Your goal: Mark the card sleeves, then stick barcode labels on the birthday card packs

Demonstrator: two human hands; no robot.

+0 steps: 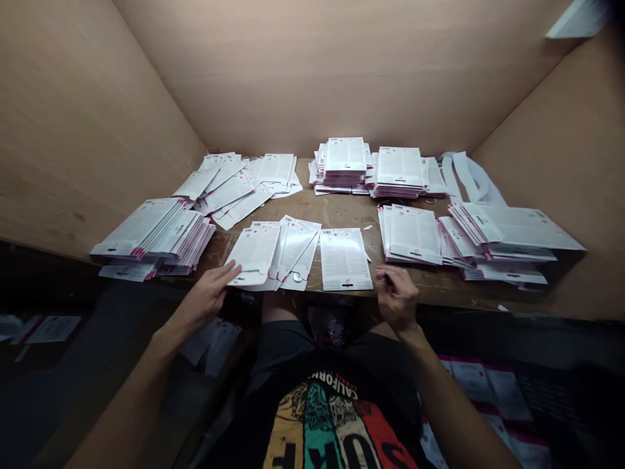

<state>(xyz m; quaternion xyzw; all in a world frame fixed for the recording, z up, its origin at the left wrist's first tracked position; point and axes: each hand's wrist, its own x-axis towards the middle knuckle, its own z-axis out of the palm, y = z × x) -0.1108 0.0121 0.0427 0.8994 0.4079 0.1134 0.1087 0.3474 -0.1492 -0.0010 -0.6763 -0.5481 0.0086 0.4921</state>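
My left hand [215,286] grips the near left edge of a flat white cardboard packet [254,254], which lies over other packets at the front of the table. Beside it, more white packets [299,247] are fanned out, with a small round silvery piece [297,277] on one of them. A single packet [346,260] lies face up in front of me, its hang slot toward me. Just right of it, my right hand [398,296] is closed around a small black object [387,279], whose kind I cannot make out.
Packet stacks stand at left [161,228], back [346,159] and right [512,228] on the wooden table [336,208]. Loose packets [229,185] spread at the back left. White strips [471,179] curl at the back right. Wooden walls [317,71] enclose three sides. More packets [488,391] lie below, right.
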